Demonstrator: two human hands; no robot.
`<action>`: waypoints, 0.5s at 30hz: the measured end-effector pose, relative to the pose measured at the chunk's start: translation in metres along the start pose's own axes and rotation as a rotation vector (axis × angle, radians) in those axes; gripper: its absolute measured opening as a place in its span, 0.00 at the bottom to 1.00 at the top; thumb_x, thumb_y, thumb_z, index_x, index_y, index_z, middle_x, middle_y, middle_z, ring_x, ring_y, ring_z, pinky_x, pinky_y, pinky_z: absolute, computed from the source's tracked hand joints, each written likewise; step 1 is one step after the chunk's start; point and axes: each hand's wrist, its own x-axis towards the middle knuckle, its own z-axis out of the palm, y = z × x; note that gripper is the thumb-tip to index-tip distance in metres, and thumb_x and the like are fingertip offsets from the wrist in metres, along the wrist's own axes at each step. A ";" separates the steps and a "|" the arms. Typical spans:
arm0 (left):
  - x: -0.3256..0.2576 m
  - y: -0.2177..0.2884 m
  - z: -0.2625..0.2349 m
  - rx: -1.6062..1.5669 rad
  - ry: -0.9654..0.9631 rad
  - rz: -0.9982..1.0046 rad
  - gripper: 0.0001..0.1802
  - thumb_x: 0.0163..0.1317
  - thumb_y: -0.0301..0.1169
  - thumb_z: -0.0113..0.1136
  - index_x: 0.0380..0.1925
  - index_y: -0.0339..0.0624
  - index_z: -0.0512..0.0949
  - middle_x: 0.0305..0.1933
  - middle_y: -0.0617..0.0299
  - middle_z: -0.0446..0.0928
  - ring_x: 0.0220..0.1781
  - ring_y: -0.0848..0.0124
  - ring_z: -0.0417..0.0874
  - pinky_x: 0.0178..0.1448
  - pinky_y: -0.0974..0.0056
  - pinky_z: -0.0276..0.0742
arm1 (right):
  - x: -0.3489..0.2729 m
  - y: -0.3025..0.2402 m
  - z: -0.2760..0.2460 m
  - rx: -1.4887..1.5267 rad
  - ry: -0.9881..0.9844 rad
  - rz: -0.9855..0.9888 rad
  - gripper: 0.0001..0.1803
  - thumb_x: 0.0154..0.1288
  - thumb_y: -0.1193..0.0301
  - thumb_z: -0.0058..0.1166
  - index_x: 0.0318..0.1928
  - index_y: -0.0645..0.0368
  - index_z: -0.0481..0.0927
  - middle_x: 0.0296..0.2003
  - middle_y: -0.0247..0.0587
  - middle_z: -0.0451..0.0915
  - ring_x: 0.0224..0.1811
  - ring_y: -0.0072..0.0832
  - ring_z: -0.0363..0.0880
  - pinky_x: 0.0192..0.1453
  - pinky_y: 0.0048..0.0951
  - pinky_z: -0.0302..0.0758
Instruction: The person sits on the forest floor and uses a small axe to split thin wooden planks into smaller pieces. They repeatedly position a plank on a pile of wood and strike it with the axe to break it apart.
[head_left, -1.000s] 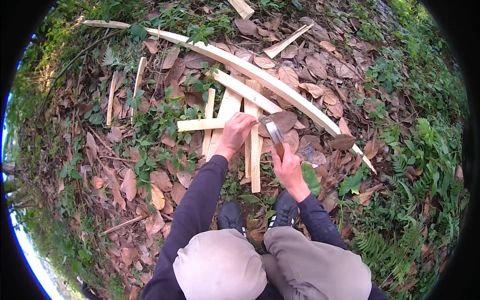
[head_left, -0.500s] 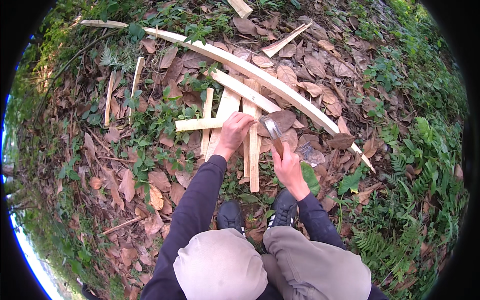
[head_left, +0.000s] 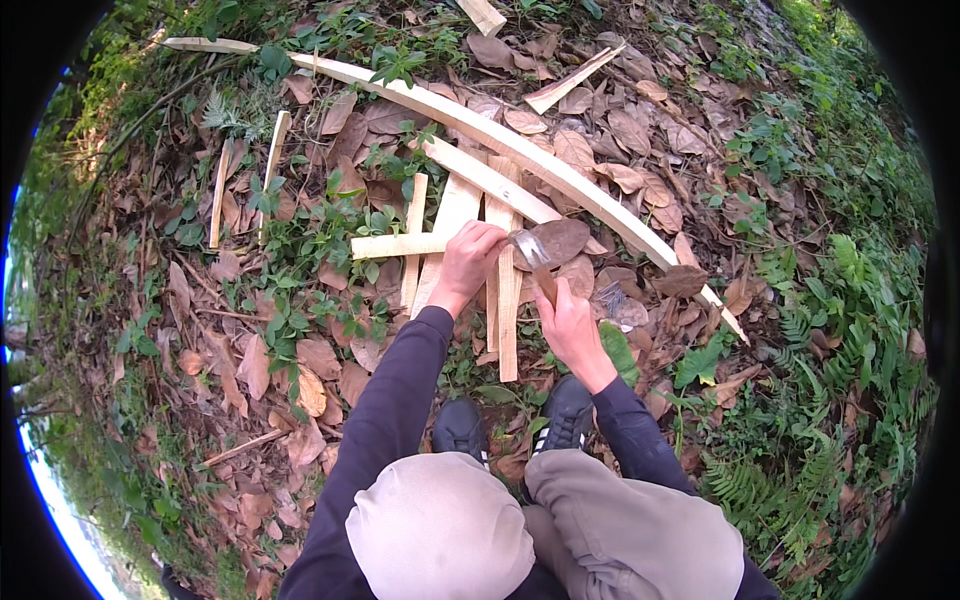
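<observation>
My left hand (head_left: 472, 262) is closed in a pinch above the crossed wooden strips, its fingertips on what looks like a thin nail, mostly hidden. My right hand (head_left: 573, 330) grips the wooden handle of a claw hammer (head_left: 543, 277). The metal hammer head is right beside my left fingertips. Beneath them, a narrow upright strip (head_left: 508, 335) runs toward my feet. A short crosswise strip (head_left: 395, 246) passes under my left hand. Behind, a slanting strip (head_left: 485, 178) lies across wider pale boards (head_left: 456, 207).
A long pale wooden strip (head_left: 460, 117) lies across the leaf litter beyond the pile. To the right of the hammer is a small heap of thin grey nails (head_left: 617, 300). Loose wood pieces (head_left: 572, 80) lie farther off. Ferns (head_left: 770, 500) grow at right; my shoes (head_left: 460, 430) are close below.
The hammer head has dropped slightly leftward, closer to my left fingertips, and my right hand has shifted a little left with it. My left hand has stayed nearly still.
</observation>
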 end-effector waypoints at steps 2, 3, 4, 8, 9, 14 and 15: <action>0.001 0.000 0.002 -0.013 0.005 -0.003 0.06 0.56 0.24 0.71 0.33 0.41 0.83 0.36 0.60 0.84 0.40 0.60 0.84 0.44 0.58 0.82 | 0.000 0.004 0.001 -0.022 -0.032 0.014 0.14 0.76 0.67 0.56 0.48 0.67 0.72 0.23 0.62 0.79 0.28 0.60 0.83 0.27 0.51 0.74; 0.002 0.002 0.002 -0.020 -0.001 -0.005 0.06 0.56 0.25 0.71 0.33 0.41 0.83 0.36 0.60 0.84 0.40 0.60 0.84 0.44 0.58 0.82 | -0.004 -0.001 -0.006 0.045 -0.031 0.037 0.13 0.77 0.66 0.54 0.45 0.65 0.70 0.24 0.64 0.79 0.29 0.62 0.82 0.30 0.55 0.75; 0.002 0.004 0.001 -0.027 -0.008 -0.007 0.06 0.56 0.25 0.71 0.33 0.41 0.83 0.36 0.60 0.84 0.41 0.60 0.84 0.44 0.57 0.82 | -0.005 -0.002 -0.004 0.067 -0.005 0.025 0.14 0.77 0.66 0.54 0.45 0.65 0.70 0.24 0.64 0.79 0.30 0.62 0.82 0.30 0.56 0.75; 0.002 0.003 0.001 -0.021 -0.003 -0.014 0.06 0.56 0.25 0.72 0.33 0.41 0.83 0.36 0.60 0.83 0.41 0.60 0.84 0.45 0.57 0.82 | -0.003 0.004 0.004 0.026 0.007 0.007 0.14 0.76 0.66 0.55 0.46 0.66 0.70 0.24 0.65 0.80 0.30 0.62 0.83 0.30 0.55 0.75; 0.002 0.003 0.001 -0.026 0.004 -0.015 0.06 0.57 0.25 0.72 0.33 0.41 0.83 0.36 0.60 0.83 0.41 0.60 0.83 0.45 0.57 0.82 | 0.000 0.005 0.004 0.008 -0.016 0.024 0.14 0.76 0.67 0.56 0.46 0.66 0.70 0.25 0.65 0.80 0.30 0.62 0.83 0.30 0.55 0.75; 0.002 0.003 0.002 -0.018 -0.005 -0.005 0.07 0.56 0.26 0.72 0.33 0.41 0.83 0.36 0.60 0.84 0.40 0.60 0.83 0.44 0.57 0.82 | -0.003 -0.007 -0.003 0.133 0.078 0.001 0.15 0.77 0.64 0.54 0.46 0.67 0.71 0.24 0.66 0.80 0.29 0.64 0.82 0.30 0.56 0.75; 0.000 0.001 0.002 -0.006 -0.001 -0.006 0.07 0.56 0.26 0.72 0.33 0.41 0.83 0.36 0.60 0.84 0.40 0.60 0.83 0.44 0.57 0.82 | -0.001 -0.001 0.003 0.066 0.037 0.011 0.16 0.77 0.64 0.54 0.46 0.67 0.71 0.24 0.65 0.80 0.29 0.62 0.83 0.30 0.55 0.75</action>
